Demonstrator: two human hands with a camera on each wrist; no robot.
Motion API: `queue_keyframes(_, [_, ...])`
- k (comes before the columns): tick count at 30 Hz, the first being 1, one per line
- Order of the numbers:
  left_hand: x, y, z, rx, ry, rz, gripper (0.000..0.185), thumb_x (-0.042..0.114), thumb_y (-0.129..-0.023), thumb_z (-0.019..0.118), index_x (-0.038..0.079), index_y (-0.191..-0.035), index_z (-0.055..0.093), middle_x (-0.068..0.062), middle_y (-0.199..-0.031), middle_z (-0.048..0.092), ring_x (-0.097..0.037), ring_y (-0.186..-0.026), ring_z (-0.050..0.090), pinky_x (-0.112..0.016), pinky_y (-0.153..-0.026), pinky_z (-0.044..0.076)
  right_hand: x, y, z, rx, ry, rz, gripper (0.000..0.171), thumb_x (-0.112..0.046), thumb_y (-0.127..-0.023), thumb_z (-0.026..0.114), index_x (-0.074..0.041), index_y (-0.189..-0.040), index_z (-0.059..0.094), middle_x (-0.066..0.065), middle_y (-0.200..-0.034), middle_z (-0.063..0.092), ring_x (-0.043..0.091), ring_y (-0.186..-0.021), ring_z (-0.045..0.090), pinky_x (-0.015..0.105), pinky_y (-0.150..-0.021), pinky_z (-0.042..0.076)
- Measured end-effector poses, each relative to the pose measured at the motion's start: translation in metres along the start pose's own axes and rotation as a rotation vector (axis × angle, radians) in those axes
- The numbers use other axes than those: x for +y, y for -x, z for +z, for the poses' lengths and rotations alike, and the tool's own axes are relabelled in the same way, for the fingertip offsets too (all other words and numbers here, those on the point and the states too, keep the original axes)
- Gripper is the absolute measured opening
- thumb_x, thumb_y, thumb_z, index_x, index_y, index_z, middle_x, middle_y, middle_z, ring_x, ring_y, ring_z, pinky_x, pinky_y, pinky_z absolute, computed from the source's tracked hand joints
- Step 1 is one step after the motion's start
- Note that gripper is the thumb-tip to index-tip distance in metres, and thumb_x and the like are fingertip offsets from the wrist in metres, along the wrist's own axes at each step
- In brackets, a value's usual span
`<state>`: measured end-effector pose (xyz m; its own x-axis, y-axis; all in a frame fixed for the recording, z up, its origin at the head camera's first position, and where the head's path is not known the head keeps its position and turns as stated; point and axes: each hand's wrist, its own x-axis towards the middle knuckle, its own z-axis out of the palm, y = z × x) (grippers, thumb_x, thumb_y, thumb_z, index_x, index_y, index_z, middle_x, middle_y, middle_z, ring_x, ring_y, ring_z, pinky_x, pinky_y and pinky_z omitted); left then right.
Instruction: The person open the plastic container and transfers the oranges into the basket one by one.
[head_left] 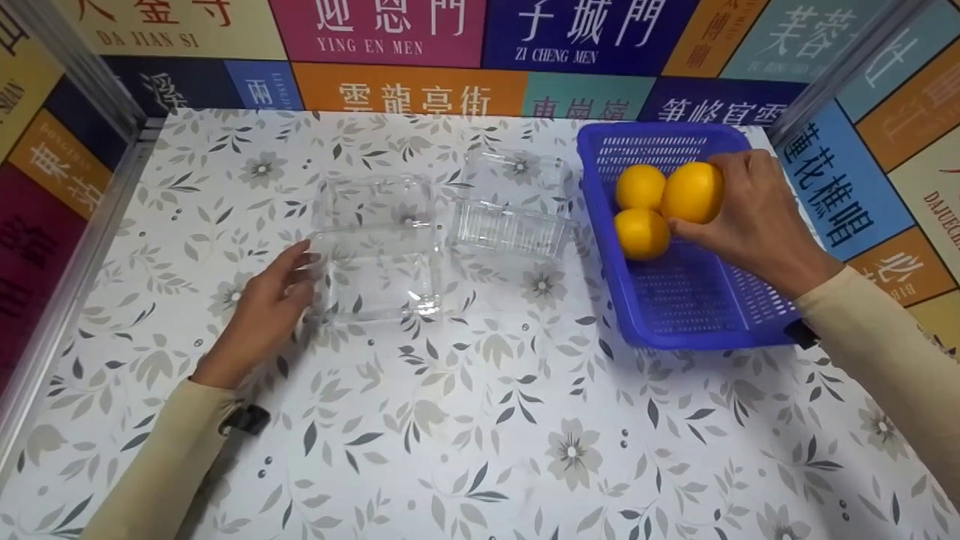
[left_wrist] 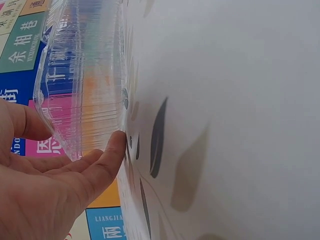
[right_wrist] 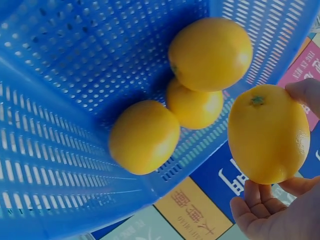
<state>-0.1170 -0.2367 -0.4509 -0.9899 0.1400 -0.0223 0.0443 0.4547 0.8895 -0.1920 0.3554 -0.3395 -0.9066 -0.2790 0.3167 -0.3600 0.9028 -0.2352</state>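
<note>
- Head view: the right hand (head_left: 750,217) holds one orange (head_left: 694,192) with curled fingers, above the far end of the blue basket (head_left: 697,307).
- Two more oranges (head_left: 640,187) show in the basket just beside the held one; one is near the far wall and one is a bit closer.
- The near half of the basket floor is bare, with its walls all around.
- The left hand (head_left: 262,311) rests on the table (head_left: 480,420) with straight fingers touching the left edge of a clear open box (head_left: 379,281).
- A second clear box (head_left: 514,206) sits between the first box and the basket, close to the basket's left wall.
- The near part of the table has lots of room.
- Left wrist view: the fingertips (left_wrist: 116,145) touch the bottom edge of the clear box (left_wrist: 82,85). The fingers are loose and grip nothing.
- Right wrist view: the thumb and fingers (right_wrist: 260,197) pinch the orange (right_wrist: 269,133), which hangs past the basket rim (right_wrist: 75,165).
- Three oranges (right_wrist: 144,136) lie together in the basket corner, touching each other.
</note>
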Motion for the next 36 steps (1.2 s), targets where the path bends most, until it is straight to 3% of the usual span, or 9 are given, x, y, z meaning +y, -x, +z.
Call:
queue_keyframes(4, [-0.001, -0.001, 0.001, 0.013, -0.002, 0.004, 0.064, 0.005, -0.109, 0.047, -0.001, -0.171, 0.032, -0.023, -0.163, 0.053, -0.041, -0.147, 0.055, -0.031, -0.112, 0.052, 0.007, 0.002, 0.001, -0.037, 0.007, 0.023, 0.077, -0.035, -0.088, 0.089, 0.010, -0.139, 0.053, 0.033, -0.123, 0.051, 0.049, -0.110, 0.046, 0.057, -0.083, 0.042])
queue_keyframes(9, [-0.001, 0.000, 0.001, 0.022, 0.014, 0.014, 0.064, 0.004, -0.109, 0.048, -0.002, -0.170, 0.033, -0.025, -0.162, 0.054, -0.042, -0.147, 0.056, -0.014, -0.104, 0.049, 0.011, 0.004, 0.000, -0.105, -0.001, 0.079, 0.077, -0.039, -0.091, 0.085, 0.011, -0.140, 0.052, 0.034, -0.125, 0.049, 0.049, -0.110, 0.046, 0.059, -0.084, 0.044])
queue_keyframes(13, [-0.001, 0.000, 0.001, 0.021, 0.019, 0.010, 0.064, 0.003, -0.109, 0.047, -0.001, -0.171, 0.032, -0.024, -0.162, 0.054, -0.040, -0.147, 0.056, -0.013, -0.103, 0.049, 0.015, 0.004, -0.002, -0.185, 0.013, 0.130, 0.080, -0.041, -0.093, 0.082, 0.012, -0.143, 0.051, 0.036, -0.127, 0.048, 0.050, -0.109, 0.047, 0.063, -0.085, 0.049])
queue_keyframes(23, [0.000, 0.000, 0.002, 0.013, 0.017, 0.002, 0.064, 0.005, -0.110, 0.047, 0.000, -0.172, 0.031, -0.023, -0.163, 0.053, -0.039, -0.147, 0.055, -0.021, -0.108, 0.051, 0.028, 0.003, -0.008, -0.283, 0.047, 0.138, 0.080, -0.039, -0.094, 0.081, 0.016, -0.143, 0.050, 0.040, -0.128, 0.047, 0.053, -0.108, 0.046, 0.068, -0.085, 0.049])
queue_keyframes(31, [0.001, 0.000, 0.001, -0.006, 0.014, -0.005, 0.065, 0.006, -0.111, 0.045, 0.001, -0.173, 0.027, -0.023, -0.164, 0.051, -0.041, -0.150, 0.053, -0.045, -0.116, 0.051, 0.039, -0.003, -0.006, -0.334, 0.062, 0.103, 0.079, -0.038, -0.092, 0.083, 0.018, -0.138, 0.051, 0.040, -0.123, 0.048, 0.053, -0.105, 0.048, 0.068, -0.085, 0.048])
queue_keyframes(36, [0.001, 0.000, 0.002, 0.007, 0.020, -0.003, 0.065, 0.005, -0.110, 0.047, 0.001, -0.173, 0.029, -0.023, -0.163, 0.052, -0.040, -0.149, 0.054, -0.049, -0.118, 0.049, 0.043, -0.006, -0.002, -0.366, 0.083, 0.075, 0.078, -0.038, -0.091, 0.084, 0.018, -0.136, 0.051, 0.041, -0.120, 0.049, 0.053, -0.103, 0.048, 0.068, -0.083, 0.047])
